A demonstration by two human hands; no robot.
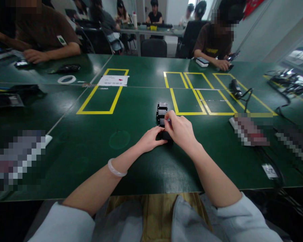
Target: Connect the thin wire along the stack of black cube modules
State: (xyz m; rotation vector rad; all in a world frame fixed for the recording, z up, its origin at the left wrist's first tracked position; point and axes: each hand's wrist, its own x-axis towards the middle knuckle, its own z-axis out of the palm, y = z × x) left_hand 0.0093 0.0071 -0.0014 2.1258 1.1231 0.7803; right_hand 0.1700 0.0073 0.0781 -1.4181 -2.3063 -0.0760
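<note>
A short row of small black boxes (pixel 162 112) with pale tops lies on the green table (pixel 131 161), running away from me at the centre. My left hand (pixel 149 139) rests on the table with its fingers curled against the near end of the row. My right hand (pixel 180 130) sits over the same end, fingers pinched on one of the black boxes. A pale bangle circles my left wrist.
Yellow tape rectangles (pixel 101 101) mark the table beyond the boxes, with a white paper (pixel 113 80) on one. A roll of tape (pixel 66 79) lies at the left. A black tool with cable (pixel 236 89) lies at the right. Other people sit at the far edge.
</note>
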